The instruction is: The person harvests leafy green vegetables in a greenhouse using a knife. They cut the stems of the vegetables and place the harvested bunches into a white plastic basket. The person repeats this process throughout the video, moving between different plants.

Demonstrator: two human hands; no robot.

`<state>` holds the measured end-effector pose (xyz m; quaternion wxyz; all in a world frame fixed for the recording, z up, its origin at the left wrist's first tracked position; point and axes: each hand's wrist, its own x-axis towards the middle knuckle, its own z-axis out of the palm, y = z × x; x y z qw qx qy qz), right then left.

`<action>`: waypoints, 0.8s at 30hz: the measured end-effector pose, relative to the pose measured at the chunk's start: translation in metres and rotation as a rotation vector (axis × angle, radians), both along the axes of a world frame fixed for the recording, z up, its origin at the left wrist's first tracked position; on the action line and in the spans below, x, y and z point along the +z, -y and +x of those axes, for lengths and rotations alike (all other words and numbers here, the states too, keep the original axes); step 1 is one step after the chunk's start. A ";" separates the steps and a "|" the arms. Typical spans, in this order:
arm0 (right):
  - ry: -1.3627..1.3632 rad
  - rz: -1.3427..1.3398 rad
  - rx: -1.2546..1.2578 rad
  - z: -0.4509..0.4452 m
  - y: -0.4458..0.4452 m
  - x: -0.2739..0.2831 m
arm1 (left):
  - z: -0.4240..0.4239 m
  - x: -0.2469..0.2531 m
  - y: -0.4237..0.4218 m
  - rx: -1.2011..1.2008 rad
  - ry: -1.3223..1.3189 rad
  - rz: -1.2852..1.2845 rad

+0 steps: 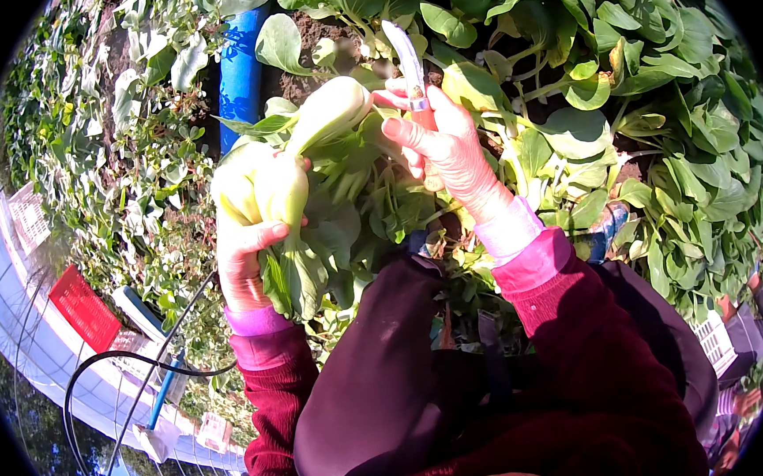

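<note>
My left hand [246, 247] holds several heads of bok choy [278, 185], their pale bases up and their leaves hanging down. One more bok choy head [332, 109] lies slanted over them, its base towards my right hand. My right hand [441, 141] is closed around the orange handle of a small curved knife [407, 60], whose blade points up and away from me. The fingers of my right hand are close to that slanted head; whether they touch it I cannot tell. Leaves hide part of my left fingers.
Leafy plants [678, 118] grow thickly at the right. A blue pipe [237, 75] runs over the soil ahead. Low weeds [163, 154] cover the left, with a red plastic crate [86, 308] beyond. At the lower right, other people work by a white crate [715, 344].
</note>
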<state>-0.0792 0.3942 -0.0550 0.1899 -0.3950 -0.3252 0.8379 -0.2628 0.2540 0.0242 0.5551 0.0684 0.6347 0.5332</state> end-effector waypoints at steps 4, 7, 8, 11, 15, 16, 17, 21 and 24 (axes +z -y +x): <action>-0.220 -0.202 -0.144 0.006 -0.004 0.018 | 0.023 0.005 -0.012 -0.058 0.101 0.035; -0.103 -0.076 -0.209 0.034 -0.020 0.025 | 0.033 0.012 -0.020 -0.118 0.187 0.087; -0.060 -0.026 -0.223 0.045 -0.026 0.026 | 0.033 0.014 -0.020 -0.126 0.192 0.118; 0.073 0.166 -0.158 0.079 -0.041 0.039 | 0.031 0.019 -0.025 -0.171 0.203 0.211; 0.146 0.353 0.032 0.099 -0.049 0.055 | 0.061 0.020 -0.053 -0.223 0.190 0.126; 0.139 0.319 0.056 0.099 -0.047 0.057 | 0.083 0.022 -0.056 -0.179 0.042 0.101; 0.119 0.338 0.086 0.099 -0.048 0.059 | 0.095 0.020 -0.059 -0.167 0.038 0.094; 0.131 0.263 0.050 0.096 -0.036 0.052 | 0.112 0.003 -0.056 -0.083 0.087 -0.006; 0.150 0.180 0.005 0.094 -0.035 0.046 | 0.118 0.000 -0.053 -0.038 0.167 -0.022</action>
